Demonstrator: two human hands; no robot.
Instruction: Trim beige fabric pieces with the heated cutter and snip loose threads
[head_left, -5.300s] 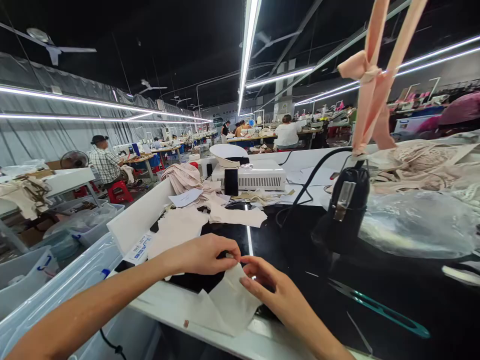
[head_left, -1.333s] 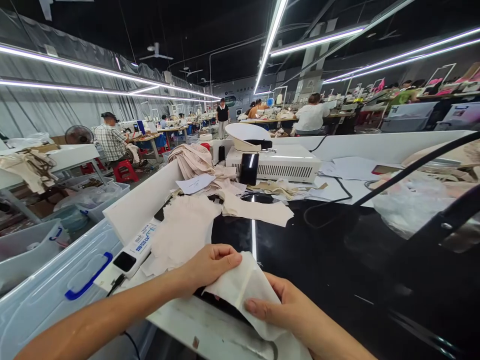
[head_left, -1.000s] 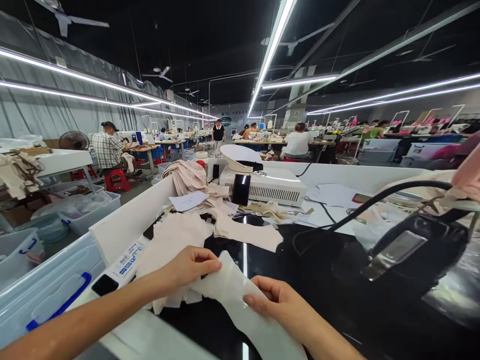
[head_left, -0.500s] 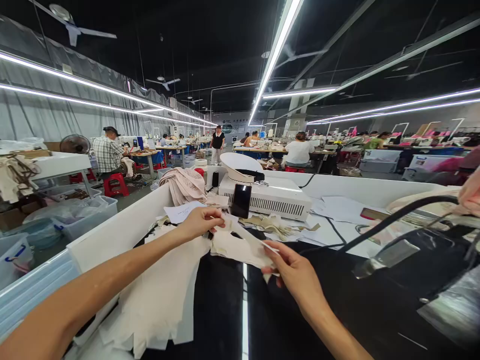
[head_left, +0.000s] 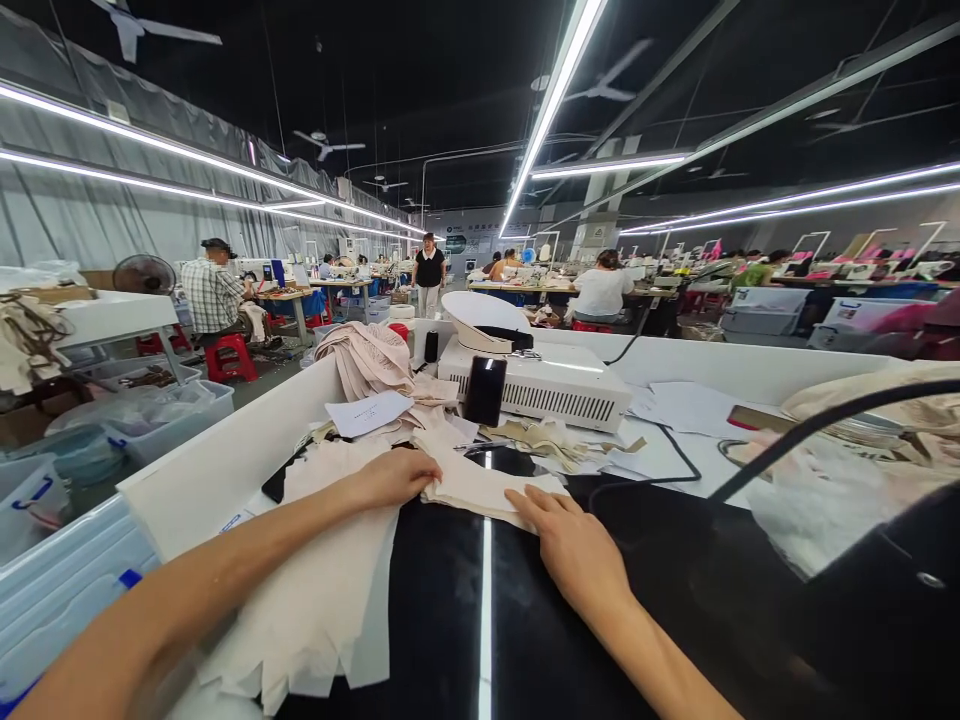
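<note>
A small stack of cream fabric pieces (head_left: 480, 487) with a curved upper edge lies on the glossy black tabletop (head_left: 442, 620). At its left end my left hand (head_left: 397, 476) has its fingers closed on the fabric edge; the fingertips are partly hidden. My right hand (head_left: 577, 545) rests on the right end, fingers stretched out over the cloth. Under my left forearm spreads a larger pile of cream fabric pieces (head_left: 322, 590) with jagged lower edges.
Behind the stack, a black phone (head_left: 485, 390) leans against a white vented machine (head_left: 559, 385). Fabric scraps (head_left: 551, 445) lie before it. Pinkish folded cloth (head_left: 367, 360) and a printed paper (head_left: 369, 412) sit left. A black cable (head_left: 832, 430) arches at right. Co-workers sit farther back.
The fabric piece held up between both hands is now lowered onto the stack. My right hand has gone from pinching its end to lying on it. The view has shifted slightly.
</note>
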